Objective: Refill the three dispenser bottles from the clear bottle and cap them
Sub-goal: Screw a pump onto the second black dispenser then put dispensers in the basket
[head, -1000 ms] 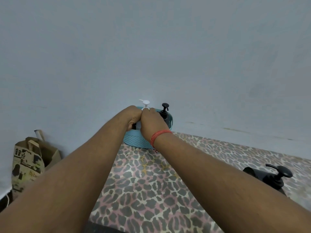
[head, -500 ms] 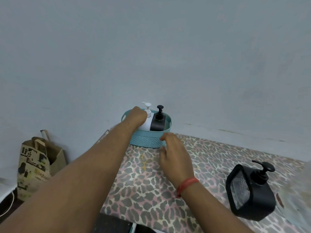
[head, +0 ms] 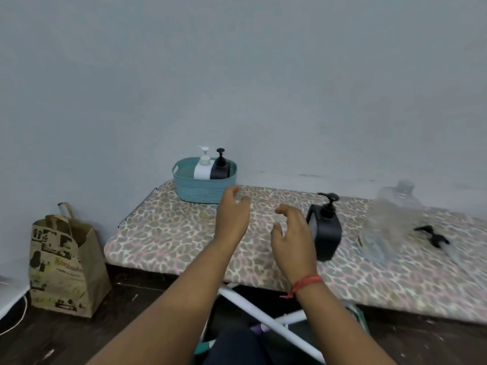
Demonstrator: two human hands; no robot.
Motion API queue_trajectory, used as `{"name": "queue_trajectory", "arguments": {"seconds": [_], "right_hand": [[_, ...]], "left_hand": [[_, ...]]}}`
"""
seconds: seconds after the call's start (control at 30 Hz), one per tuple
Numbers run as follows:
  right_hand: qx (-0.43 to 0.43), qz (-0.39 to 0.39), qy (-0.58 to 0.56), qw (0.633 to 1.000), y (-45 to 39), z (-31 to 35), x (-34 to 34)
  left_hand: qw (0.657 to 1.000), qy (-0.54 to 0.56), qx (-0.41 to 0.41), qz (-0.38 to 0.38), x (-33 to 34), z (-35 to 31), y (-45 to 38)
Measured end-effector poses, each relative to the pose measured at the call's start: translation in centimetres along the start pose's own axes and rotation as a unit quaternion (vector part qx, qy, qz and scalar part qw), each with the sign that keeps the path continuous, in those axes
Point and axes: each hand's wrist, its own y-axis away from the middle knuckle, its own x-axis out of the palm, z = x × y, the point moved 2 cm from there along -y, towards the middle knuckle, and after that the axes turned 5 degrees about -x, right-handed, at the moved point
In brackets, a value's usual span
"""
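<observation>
fingers of the left hand and right hand hang loosely spread, holding nothing, above the bench. white bottle and black bottle stand upright in the teal basket at its far left corner; the square black dispenser stands upright mid-bench, spout pointing right; the clear bottle, blurred, is further right.

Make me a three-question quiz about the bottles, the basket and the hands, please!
1. Where is the white bottle?
A. in the basket
B. on the floor
C. in the paper bag

2. How many bottles stand in the basket?
A. one
B. two
C. four

3. What are the hands holding?
A. a black bottle
B. a cap
C. nothing

Answers: 1 A, it stands inside the teal rim. 2 B, the white one and a black bottle stand side by side. 3 C, the left hand and right hand hover with loose fingers above the table.
</observation>
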Motion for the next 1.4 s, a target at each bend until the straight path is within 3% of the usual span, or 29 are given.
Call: {"name": "queue_trajectory", "arguments": {"seconds": [0.27, 0.37, 0.53, 0.73, 0.9, 1.13, 1.4], "right_hand": [[0.025, -0.109, -0.002, 0.994, 1.7, -1.3, -8.1], [0.077, -0.132, -0.017, 0.988, 1.6, -3.3, -10.1], [0.228, -0.079, -0.113, 0.964, 1.8, -6.7, -10.3], [0.281, 0.022, -0.255, 0.925, 1.8, -8.8, -8.9], [0.254, 0.056, -0.307, 0.915, 1.3, -9.4, -7.5], [0.229, 0.066, -0.306, 0.922, 0.6, -8.4, -6.4], [0.162, 0.082, -0.295, 0.938, -1.9, -2.2, -2.2]], "left_hand": [[0.995, 0.014, -0.007, 0.101, 6.7, -1.8, 6.9], [0.992, 0.026, -0.018, 0.119, 8.9, -2.1, 8.2], [0.988, 0.048, -0.05, 0.139, 11.6, -1.8, 9.0], [0.982, 0.058, -0.061, 0.17, 13.5, -1.1, 8.9], [0.975, 0.064, -0.066, 0.201, 15.2, -0.6, 8.6], [0.973, 0.107, -0.081, 0.188, 14.8, -0.8, 7.9], [0.982, 0.128, -0.038, 0.13, 7.9, -1.9, 4.8]]}}
